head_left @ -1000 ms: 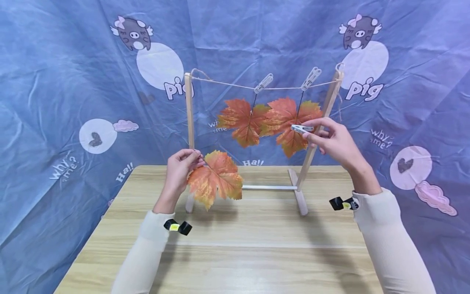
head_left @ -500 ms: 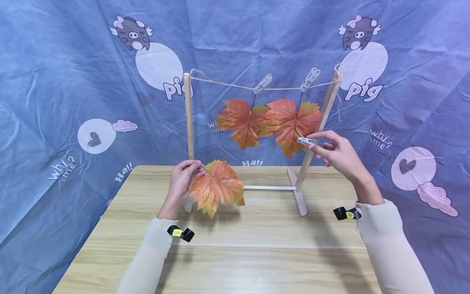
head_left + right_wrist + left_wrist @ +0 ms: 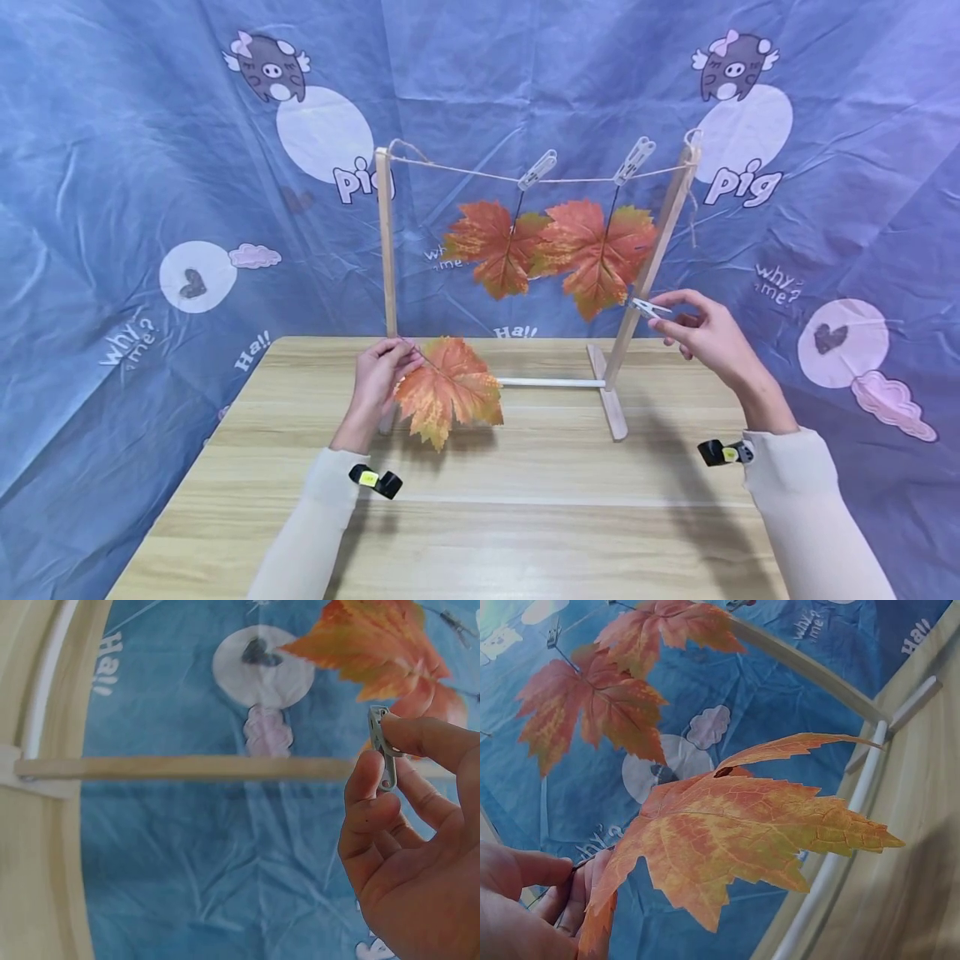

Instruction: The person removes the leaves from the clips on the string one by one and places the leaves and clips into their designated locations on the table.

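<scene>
My left hand (image 3: 382,375) pinches the dark stem of an orange maple leaf (image 3: 450,392) between thumb and fingers, and the leaf spreads out to the right over the table. In the left wrist view that same leaf (image 3: 712,832) fills the middle. My right hand (image 3: 708,337) pinches a grey clothespin (image 3: 647,308) beside the rack's right post. Seen from the right wrist, the clothespin (image 3: 381,746) sits between thumb and fingers. Two more maple leaves, one in the middle (image 3: 501,250) and one to its right (image 3: 596,254), hang by their stems from the string.
A wooden rack with a left post (image 3: 386,242), a right post (image 3: 648,275) and a white crossbar (image 3: 551,382) stands on the wooden table (image 3: 480,533). String (image 3: 472,172) runs between the post tops, bearing clothespins (image 3: 537,171). A blue printed cloth (image 3: 465,75) hangs behind.
My right hand has moved down and to the right, away from the hanging leaf, still holding the clothespin. My left hand and its leaf have sunk a little and shifted slightly right.
</scene>
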Demonstrator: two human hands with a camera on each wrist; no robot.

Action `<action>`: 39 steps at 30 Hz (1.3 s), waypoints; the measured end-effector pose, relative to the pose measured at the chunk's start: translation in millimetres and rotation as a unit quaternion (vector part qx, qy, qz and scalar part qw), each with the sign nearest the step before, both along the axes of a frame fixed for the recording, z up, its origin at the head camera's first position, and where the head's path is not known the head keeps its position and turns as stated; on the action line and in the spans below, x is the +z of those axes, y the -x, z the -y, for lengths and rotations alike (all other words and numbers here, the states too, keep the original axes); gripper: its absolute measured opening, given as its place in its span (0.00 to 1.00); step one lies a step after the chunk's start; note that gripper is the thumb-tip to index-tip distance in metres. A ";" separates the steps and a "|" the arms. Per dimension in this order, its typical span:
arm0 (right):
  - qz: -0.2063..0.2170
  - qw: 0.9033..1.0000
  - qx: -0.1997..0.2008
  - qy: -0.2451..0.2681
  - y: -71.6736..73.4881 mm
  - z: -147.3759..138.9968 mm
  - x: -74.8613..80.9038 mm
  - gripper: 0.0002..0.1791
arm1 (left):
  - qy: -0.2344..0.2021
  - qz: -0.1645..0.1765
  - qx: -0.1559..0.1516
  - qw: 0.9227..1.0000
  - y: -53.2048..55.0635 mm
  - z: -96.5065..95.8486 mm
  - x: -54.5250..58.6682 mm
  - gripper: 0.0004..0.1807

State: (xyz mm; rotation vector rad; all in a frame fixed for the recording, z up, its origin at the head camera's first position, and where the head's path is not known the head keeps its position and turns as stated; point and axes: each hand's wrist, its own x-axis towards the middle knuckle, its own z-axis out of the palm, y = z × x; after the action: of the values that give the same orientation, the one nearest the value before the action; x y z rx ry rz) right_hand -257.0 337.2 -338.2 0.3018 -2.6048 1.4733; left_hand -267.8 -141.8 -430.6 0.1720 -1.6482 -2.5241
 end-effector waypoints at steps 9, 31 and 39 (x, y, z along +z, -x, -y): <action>0.019 1.000 -0.020 0.009 1.3 -21.0 -19.6 0.16 | -0.006 0.026 0.008 1.000 0.1 -2.9 -15.4 0.03; 0.065 0.990 -0.085 -0.088 35.5 -45.5 -100.2 0.22 | -0.035 0.082 0.010 0.996 -2.8 -9.2 -64.1 0.06; 0.073 0.989 -0.086 -0.091 41.8 -50.6 -127.8 0.20 | -0.013 0.104 0.003 0.995 -4.4 -18.6 -80.9 0.17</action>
State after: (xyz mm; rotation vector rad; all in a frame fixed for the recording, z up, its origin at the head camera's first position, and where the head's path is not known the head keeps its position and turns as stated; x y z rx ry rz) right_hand -298.9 387.7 -466.0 -0.0138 -2.8053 1.2479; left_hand -263.4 -123.3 -511.5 0.4554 -1.6809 -2.6013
